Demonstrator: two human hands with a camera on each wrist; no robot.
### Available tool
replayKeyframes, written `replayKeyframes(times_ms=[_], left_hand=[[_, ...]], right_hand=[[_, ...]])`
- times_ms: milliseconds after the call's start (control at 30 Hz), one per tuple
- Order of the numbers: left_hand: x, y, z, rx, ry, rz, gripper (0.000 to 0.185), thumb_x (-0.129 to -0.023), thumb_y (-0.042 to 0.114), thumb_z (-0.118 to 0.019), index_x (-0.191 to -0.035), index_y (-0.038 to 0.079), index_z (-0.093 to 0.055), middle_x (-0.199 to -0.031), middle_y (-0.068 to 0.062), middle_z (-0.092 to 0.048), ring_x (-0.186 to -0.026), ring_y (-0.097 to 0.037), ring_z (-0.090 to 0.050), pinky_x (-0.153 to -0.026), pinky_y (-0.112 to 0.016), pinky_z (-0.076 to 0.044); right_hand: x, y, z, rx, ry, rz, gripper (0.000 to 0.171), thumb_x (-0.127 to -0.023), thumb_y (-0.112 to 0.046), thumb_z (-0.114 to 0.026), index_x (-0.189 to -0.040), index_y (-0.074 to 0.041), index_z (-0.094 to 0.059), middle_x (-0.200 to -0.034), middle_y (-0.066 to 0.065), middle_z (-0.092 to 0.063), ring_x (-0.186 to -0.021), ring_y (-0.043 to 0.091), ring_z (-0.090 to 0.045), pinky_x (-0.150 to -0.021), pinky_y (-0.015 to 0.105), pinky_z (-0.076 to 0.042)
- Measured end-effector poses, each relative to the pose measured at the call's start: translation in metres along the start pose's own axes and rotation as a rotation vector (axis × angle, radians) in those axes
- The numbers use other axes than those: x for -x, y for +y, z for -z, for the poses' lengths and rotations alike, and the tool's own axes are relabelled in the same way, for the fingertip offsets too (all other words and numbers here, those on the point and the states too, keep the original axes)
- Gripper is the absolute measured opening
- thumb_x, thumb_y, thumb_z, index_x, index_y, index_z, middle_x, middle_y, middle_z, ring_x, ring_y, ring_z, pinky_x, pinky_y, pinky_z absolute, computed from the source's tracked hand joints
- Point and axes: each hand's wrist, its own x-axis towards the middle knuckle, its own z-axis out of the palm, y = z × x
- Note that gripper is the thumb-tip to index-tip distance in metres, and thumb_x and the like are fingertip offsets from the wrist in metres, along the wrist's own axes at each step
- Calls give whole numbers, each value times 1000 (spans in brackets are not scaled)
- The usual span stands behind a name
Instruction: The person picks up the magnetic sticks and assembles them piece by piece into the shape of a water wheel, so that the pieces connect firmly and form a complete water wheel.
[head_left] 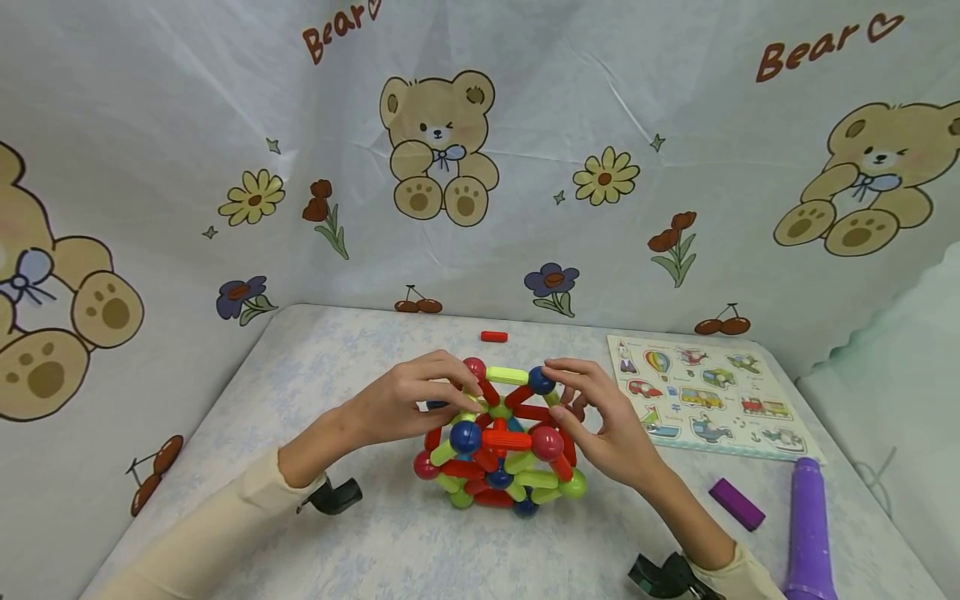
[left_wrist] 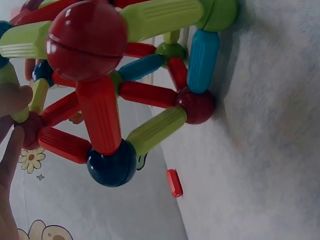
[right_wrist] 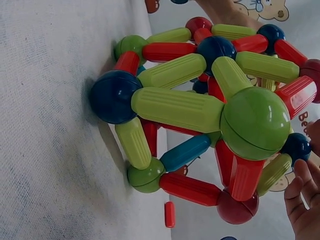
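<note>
A round frame of magnetic sticks and balls (head_left: 510, 439), in red, green, yellow-green, blue and dark blue, stands on the table between both hands. My left hand (head_left: 423, 396) reaches over its upper left side. There, thumb and finger pinch the frame near a red ball (left_wrist: 31, 131) and a yellow-green stick. On the upper right, my right hand (head_left: 600, 417) holds the frame at a dark blue ball (right_wrist: 296, 146), with fingertips on either side of it. Part of the frame's far side is hidden by the hands and nearer sticks.
A loose red stick (head_left: 493, 337) lies behind the frame. To the right are a sticker-like picture board (head_left: 705, 396), a purple block (head_left: 737, 504) and a purple tube-shaped thing (head_left: 808, 529). A bear-printed cloth (head_left: 517, 250) hangs behind the table.
</note>
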Motion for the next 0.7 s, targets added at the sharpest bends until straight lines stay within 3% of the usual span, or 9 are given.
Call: replayKeyframes(times_ms=[267,467,600,700], left_hand=[[1,2,0,-33,-9,8,37,-85,-5,-86,-118,11,-81,-124,-5,-72,-118,-20,-65,-99,-33,-59],[0,-4,14,-119,27,44,47,-84,-7,-75,-128,10,-76,-133,-9,-68,-122,-23,-62,-97,-27,-56],[-2,-26,22,-144,114,153,44,-87,-11,-69,-125,9,-77,-127,-7,-72,-117,-23,-65,-96,-30,-57],[-6,-57,20,-146,85,270,35,-93,-7,-71,-124,9,-77,-124,-5,-74,-114,-22,-67,-92,-33,-60]], right_hand=[[0,1,-1,0,-3,-2,60,-92,8,-77,-148,-10,-63,-149,10,-59,-97,12,-59,-74,24,-57],[-1,1,-2,2,-4,-5,59,-93,7,-78,-147,-11,-64,-148,9,-60,-96,12,-58,-73,23,-55],[-1,3,-3,7,1,2,59,-92,7,-78,-147,-11,-64,-147,9,-60,-95,11,-58,-73,24,-55],[-1,4,-3,10,8,14,60,-91,9,-78,-146,-10,-64,-145,10,-61,-93,12,-58,-73,24,-55]])
